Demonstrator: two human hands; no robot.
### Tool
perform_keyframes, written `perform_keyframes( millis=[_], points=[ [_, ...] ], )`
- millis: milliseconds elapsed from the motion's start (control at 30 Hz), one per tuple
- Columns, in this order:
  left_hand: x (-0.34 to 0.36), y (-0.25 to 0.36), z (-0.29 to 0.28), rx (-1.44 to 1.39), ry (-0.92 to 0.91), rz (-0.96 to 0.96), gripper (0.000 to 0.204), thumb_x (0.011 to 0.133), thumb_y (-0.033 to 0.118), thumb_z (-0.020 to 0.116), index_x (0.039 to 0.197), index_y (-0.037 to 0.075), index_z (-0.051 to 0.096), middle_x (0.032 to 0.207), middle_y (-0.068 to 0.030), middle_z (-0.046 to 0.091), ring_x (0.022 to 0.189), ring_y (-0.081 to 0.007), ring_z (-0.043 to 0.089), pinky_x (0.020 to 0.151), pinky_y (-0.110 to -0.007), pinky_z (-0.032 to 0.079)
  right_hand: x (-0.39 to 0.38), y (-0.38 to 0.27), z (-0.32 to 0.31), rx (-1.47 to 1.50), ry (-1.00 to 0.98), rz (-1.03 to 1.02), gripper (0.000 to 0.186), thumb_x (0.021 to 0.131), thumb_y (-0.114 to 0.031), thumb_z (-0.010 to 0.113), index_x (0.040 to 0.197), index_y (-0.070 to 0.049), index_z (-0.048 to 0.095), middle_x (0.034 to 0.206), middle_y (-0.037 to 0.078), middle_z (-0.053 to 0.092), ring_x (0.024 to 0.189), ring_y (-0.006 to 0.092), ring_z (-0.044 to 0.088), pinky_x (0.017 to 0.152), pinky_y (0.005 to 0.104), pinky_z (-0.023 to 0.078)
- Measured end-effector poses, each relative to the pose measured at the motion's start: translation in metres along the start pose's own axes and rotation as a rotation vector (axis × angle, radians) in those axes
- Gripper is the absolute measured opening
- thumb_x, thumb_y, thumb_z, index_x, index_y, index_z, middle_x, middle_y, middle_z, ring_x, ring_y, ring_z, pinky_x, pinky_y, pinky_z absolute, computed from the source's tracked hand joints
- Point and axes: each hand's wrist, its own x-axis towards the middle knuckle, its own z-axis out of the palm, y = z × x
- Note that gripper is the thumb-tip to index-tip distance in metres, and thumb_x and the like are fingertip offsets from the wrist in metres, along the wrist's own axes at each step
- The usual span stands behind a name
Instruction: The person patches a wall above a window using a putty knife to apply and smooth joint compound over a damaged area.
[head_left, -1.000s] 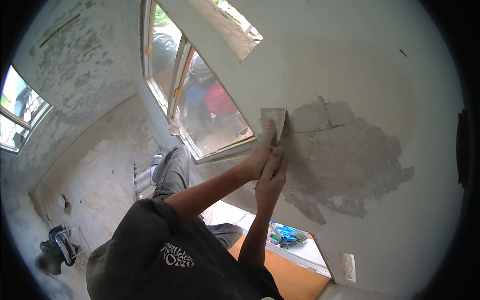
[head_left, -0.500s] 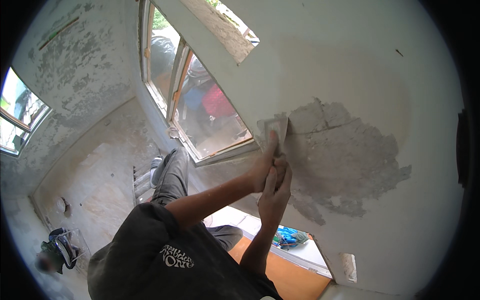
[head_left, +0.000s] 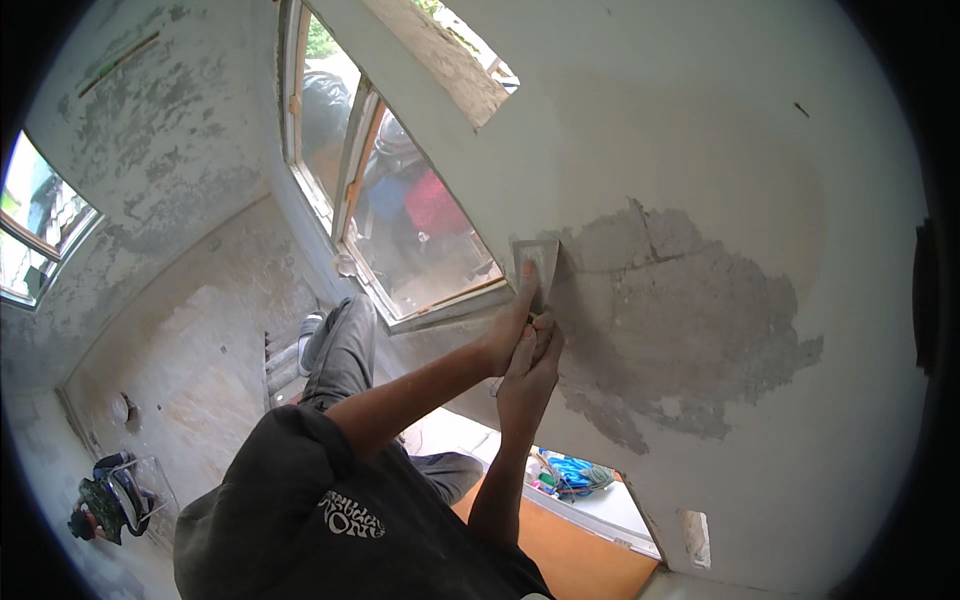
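A wide-bladed scraper (head_left: 543,258) lies with its blade against the pale wall, at the left edge of a rough grey bare patch (head_left: 690,310). My left hand (head_left: 508,325) is closed round its handle, one finger stretched up along the blade. Just below, my right hand (head_left: 528,378) is wrapped around the lower end of the handle, touching the left hand. Most of the handle is hidden by my fingers. A crack runs across the upper part of the grey patch.
Left of the scraper is a framed window (head_left: 420,220), with a rectangular wall opening (head_left: 480,60) above. Below my arms are an orange panel (head_left: 580,545) and a blue bundle (head_left: 580,475) beyond an opening. Another person (head_left: 105,505) is at the far lower left.
Both hands have shifted left and slightly down with the scraper, and its blade has turned a little more upright. The other person at lower left has moved slightly.
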Motion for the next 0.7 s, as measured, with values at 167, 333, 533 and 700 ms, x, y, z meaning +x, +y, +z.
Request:
perform_keyframes(
  millis=[167,333,533,700],
  points=[
    [-0.006,0.006,0.006,-0.069,-0.034,0.022,0.068,0.079,0.080,0.032,0.052,0.017,0.027,0.044,0.0057,0.022,0.034,-0.0081,0.022,0.031,-0.023,0.019,0.000,-0.005,-0.008,-0.023,-0.056,-0.056,0.037,0.096,-0.028,0.048,0.124,-0.004,0.042,0.105,0.025,0.061,0.098,0.0422,0.060,0.079,0.0415,0.047],
    [0.007,0.002,0.007,-0.035,-0.005,0.030,0.068,0.080,0.078,0.033,0.052,0.017,0.026,0.044,0.0054,0.021,0.034,-0.0095,0.021,0.031,-0.024,0.017,0.004,0.000,-0.003,0.021,0.047,-0.113,0.034,0.097,-0.026,0.047,0.122,-0.003,0.043,0.102,0.027,0.060,0.098,0.0430,0.059,0.078,0.0422,0.046],
    [-0.016,0.013,0.005,-0.037,-0.049,-0.025,0.067,0.082,0.077,0.032,0.053,0.017,0.027,0.049,0.0046,0.025,0.039,-0.0073,0.027,0.036,-0.022,0.026,-0.005,-0.010,-0.004,0.039,-0.040,-0.091,0.036,0.097,-0.025,0.046,0.123,-0.002,0.042,0.107,0.028,0.059,0.101,0.0425,0.059,0.080,0.0424,0.047],
    [-0.005,0.023,0.009,0.298,0.042,0.182,0.069,0.081,0.079,0.029,0.055,0.015,0.031,0.048,0.0037,0.027,0.040,-0.0092,0.028,0.040,-0.024,0.026,0.012,-0.001,0.013,0.056,0.057,-0.150,0.040,0.096,-0.027,0.047,0.126,-0.002,0.040,0.108,0.027,0.060,0.101,0.0414,0.060,0.079,0.0437,0.047]
  ],
)
